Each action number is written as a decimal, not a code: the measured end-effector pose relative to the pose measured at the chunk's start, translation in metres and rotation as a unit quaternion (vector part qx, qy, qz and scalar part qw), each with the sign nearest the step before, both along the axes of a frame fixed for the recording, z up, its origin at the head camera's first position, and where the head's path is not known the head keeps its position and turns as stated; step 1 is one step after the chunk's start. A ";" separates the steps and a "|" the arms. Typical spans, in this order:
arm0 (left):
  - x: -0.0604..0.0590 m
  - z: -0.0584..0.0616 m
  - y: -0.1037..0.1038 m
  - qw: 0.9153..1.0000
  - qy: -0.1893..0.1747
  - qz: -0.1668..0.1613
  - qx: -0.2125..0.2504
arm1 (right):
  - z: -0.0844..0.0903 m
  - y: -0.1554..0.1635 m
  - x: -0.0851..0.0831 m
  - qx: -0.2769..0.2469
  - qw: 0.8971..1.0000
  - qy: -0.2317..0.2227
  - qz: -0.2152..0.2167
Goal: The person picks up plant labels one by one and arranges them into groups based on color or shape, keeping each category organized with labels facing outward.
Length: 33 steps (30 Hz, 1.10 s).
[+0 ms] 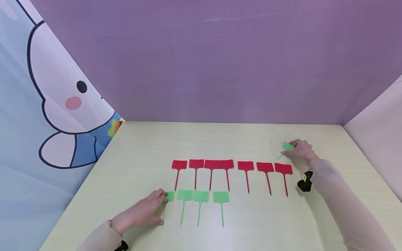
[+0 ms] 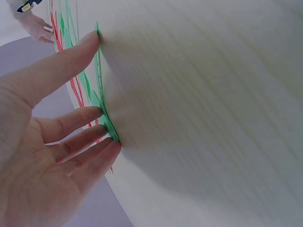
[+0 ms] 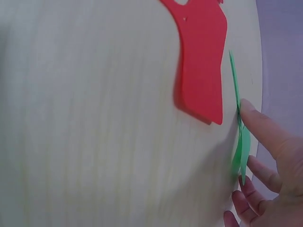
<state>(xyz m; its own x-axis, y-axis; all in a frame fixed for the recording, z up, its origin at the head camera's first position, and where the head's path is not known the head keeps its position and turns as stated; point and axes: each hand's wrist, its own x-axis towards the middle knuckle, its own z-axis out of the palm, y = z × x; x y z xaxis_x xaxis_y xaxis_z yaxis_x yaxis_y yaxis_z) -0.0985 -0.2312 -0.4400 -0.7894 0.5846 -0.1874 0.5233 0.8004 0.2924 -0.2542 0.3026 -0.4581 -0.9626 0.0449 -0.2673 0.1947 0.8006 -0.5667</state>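
My left hand (image 1: 142, 212) is at the left end of a row of green T-shaped plant labels (image 1: 221, 197). Its fairly straight fingers touch the head of the end green label (image 2: 111, 125), while the thumb meets the stem near its tip. At the far right, my right hand (image 1: 302, 150) pinches another green plant label (image 1: 287, 146), thumb against the stem and fingers by the head; the right wrist view shows this label (image 3: 245, 149) low over the table. Several red plant labels (image 1: 246, 166) form a row beyond the green ones.
A pale wood-grain table (image 1: 257, 223) carries the labels. Behind it rises a purple backdrop (image 1: 220, 69), with a cartoon-printed cloth (image 1: 19, 139) on the left and a pale wall (image 1: 383, 139) on the right. A black wrist device (image 1: 305, 182) hangs under the right sleeve.
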 end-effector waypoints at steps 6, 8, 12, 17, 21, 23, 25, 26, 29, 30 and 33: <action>0.001 0.001 0.000 1.000 0.003 -0.006 0.006 | 0.000 0.000 0.000 -0.006 1.000 0.003 0.008; 0.001 0.000 -0.001 1.000 0.006 -0.006 0.005 | 0.000 0.001 -0.001 -0.008 1.000 0.003 0.013; 0.000 0.000 -0.001 1.000 0.009 -0.007 0.004 | -0.001 0.002 -0.002 -0.024 1.000 0.001 0.021; 0.001 0.001 -0.001 1.000 0.008 -0.010 0.009 | -0.002 0.002 -0.003 -0.054 0.998 0.009 0.028; 0.001 0.001 -0.001 1.000 0.011 -0.011 0.008 | -0.002 0.001 -0.002 -0.059 0.998 0.013 0.030; 0.001 0.001 -0.001 1.000 0.013 -0.012 0.009 | -0.002 0.001 -0.001 -0.058 0.998 0.015 0.032; 0.001 0.002 -0.002 1.000 0.013 -0.013 0.009 | -0.001 0.001 -0.001 -0.058 0.998 0.018 0.033; 0.001 0.002 -0.002 1.000 0.013 -0.013 0.009 | -0.001 0.001 0.000 -0.059 0.998 0.019 0.032; 0.002 0.002 -0.002 1.000 0.011 -0.013 0.012 | 0.000 -0.001 0.001 -0.065 0.997 0.023 0.024; 0.002 0.002 -0.001 1.000 0.010 -0.012 0.012 | 0.000 -0.001 0.001 -0.068 0.997 0.024 0.020; 0.002 0.003 -0.001 1.000 0.007 -0.011 0.013 | 0.001 -0.002 0.002 -0.071 0.997 0.027 0.006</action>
<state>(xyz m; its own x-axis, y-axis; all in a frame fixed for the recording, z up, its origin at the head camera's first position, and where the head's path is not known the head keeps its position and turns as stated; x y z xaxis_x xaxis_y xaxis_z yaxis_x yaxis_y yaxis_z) -0.0969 -0.2325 -0.4372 -0.7786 0.6064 -0.1614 0.5447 0.7808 0.3060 -0.2523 0.3004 -0.4575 -0.9761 -0.0006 -0.2173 0.1519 0.7132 -0.6843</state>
